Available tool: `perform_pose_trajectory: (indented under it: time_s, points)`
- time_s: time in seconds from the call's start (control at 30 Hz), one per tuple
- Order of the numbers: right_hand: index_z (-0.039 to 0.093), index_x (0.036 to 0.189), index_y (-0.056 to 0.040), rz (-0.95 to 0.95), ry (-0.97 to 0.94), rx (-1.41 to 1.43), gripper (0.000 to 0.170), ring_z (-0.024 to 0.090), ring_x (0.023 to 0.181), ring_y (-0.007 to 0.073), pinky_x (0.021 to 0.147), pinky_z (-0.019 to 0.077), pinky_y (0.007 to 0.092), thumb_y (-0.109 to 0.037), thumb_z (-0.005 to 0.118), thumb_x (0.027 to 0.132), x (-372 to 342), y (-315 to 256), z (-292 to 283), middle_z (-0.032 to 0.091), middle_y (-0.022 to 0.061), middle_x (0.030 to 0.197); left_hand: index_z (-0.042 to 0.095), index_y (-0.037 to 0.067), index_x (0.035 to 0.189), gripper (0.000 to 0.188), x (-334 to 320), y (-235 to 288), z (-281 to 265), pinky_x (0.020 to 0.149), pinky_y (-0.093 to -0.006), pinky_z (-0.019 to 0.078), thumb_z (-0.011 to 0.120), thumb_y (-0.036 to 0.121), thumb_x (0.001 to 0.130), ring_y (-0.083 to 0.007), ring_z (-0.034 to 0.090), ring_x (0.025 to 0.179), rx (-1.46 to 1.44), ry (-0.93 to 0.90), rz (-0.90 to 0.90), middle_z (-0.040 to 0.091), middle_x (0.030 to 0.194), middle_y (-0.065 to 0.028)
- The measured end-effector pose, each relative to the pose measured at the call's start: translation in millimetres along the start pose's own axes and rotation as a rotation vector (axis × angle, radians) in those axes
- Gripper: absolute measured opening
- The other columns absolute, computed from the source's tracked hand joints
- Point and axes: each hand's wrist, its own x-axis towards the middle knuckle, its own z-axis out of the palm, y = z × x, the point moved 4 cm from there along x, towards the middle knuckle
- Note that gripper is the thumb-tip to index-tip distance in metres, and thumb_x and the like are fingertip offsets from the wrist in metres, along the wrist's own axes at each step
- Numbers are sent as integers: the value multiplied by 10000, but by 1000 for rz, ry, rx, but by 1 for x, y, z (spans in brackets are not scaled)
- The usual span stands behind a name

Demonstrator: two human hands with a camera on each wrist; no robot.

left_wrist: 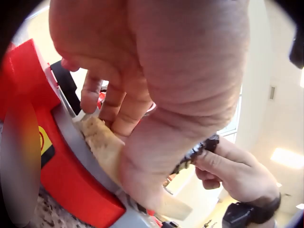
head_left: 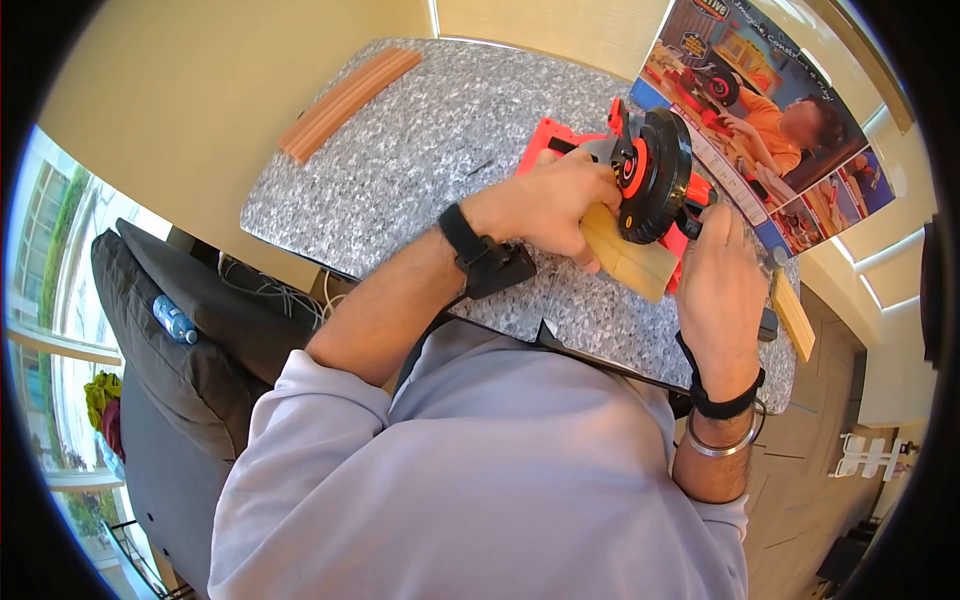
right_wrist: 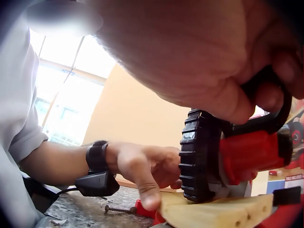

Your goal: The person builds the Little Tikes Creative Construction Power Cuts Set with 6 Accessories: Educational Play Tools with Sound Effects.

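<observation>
A toy saw with a black ribbed disc (head_left: 658, 178) and a red base (head_left: 543, 138) stands on the speckled table. My left hand (head_left: 548, 205) holds a pale wooden piece (head_left: 630, 257) beside the disc, thumb on one side and fingers on the other, as the left wrist view shows along the wood (left_wrist: 102, 145). The fingers of my right hand (head_left: 722, 285) curl round the saw's black handle (right_wrist: 283, 111). In the right wrist view, the disc (right_wrist: 195, 156) stands upright at the wood (right_wrist: 218, 213); whether they touch cannot be told.
Reddish wooden strips (head_left: 350, 100) lie at the table's far left. A printed box (head_left: 775, 125) stands behind the saw at the right. Another pale wood strip (head_left: 792, 315) lies at the right edge. A screw (right_wrist: 121, 209) lies near the red base. A dark sofa is at the left.
</observation>
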Motion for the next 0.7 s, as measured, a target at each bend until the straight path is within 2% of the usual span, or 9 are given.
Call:
perform_pose_trajectory:
  time_s: [0.13, 0.27, 0.33, 0.7]
  points:
    - [526, 1098, -5, 2, -22, 16, 199, 675, 919, 419, 740, 574, 522, -65, 627, 938, 0, 1, 3, 624, 185, 1072, 788, 87, 1144, 662, 3, 0, -3, 1043, -477, 420, 1000, 380, 589, -348, 588, 1244, -4, -21, 3, 710, 1195, -78]
    - [529, 1098, -2, 12, -31, 52, 190, 667, 935, 424, 765, 569, 527, -62, 622, 944, 3, 3, 3, 619, 195, 1070, 799, 91, 1105, 636, 2, 2, -2, 1018, -468, 414, 1000, 394, 583, -345, 601, 1224, -25, 32, 3, 712, 1160, -75]
    - [529, 1097, -1, -4, -23, 75, 190, 662, 940, 428, 774, 563, 532, -64, 622, 944, 4, 4, 4, 617, 198, 1067, 807, 99, 1087, 617, 2, 2, -4, 1000, -482, 401, 990, 420, 593, -334, 606, 1194, 24, 45, -86, 709, 1136, -68]
    - [541, 1036, 29, -42, -62, 308, 165, 611, 951, 487, 856, 497, 588, -48, 598, 902, 13, 11, 5, 607, 252, 1014, 818, 108, 1095, 574, 4, 2, -1, 990, -515, 392, 944, 422, 631, -330, 565, 1206, 157, 130, -175, 669, 1218, -54]
